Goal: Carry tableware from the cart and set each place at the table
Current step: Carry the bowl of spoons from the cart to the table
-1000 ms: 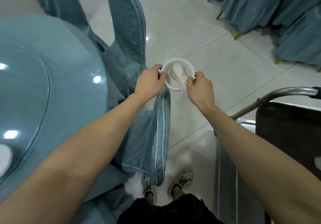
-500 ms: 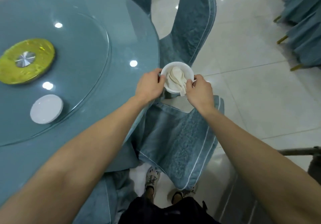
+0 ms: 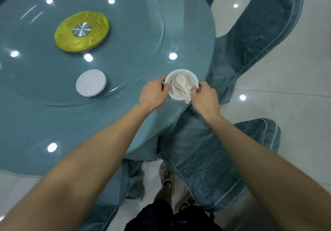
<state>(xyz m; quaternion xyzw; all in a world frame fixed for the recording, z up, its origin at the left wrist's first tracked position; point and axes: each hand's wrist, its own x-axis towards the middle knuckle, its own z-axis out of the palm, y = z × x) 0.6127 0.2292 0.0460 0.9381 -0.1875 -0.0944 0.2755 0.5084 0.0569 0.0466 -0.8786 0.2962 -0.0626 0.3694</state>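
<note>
A white bowl [image 3: 190,74] is held between both hands over the outer band of the round blue table [image 3: 75,132], just outside the edge of the glass turntable [image 3: 139,24] and close to the table's rim. Whether it is set down or held just above the surface cannot be told. The bowl is upright, its mouth facing up. A nested bunch of pale spoons [image 3: 180,80] lies in it, with the long axis running from about 12 o'clock to 5 o'clock. The scoops point to 12 and the handles jut over the rim at 5. The left hand [image 3: 153,94] is curled on the bowl's rim at 9 o'clock. The right hand [image 3: 206,96] pinches the rim at 4 o'clock, beside the spoon handles. A yellow disc [image 3: 64,38] sits at the turntable's centre. A white plate [image 3: 91,83] lies on the turntable at 6 o'clock from the disc and at 9 o'clock from the bowl, well apart from it. A covered chair [image 3: 259,33] stands at 2 o'clock from the bowl.
</note>
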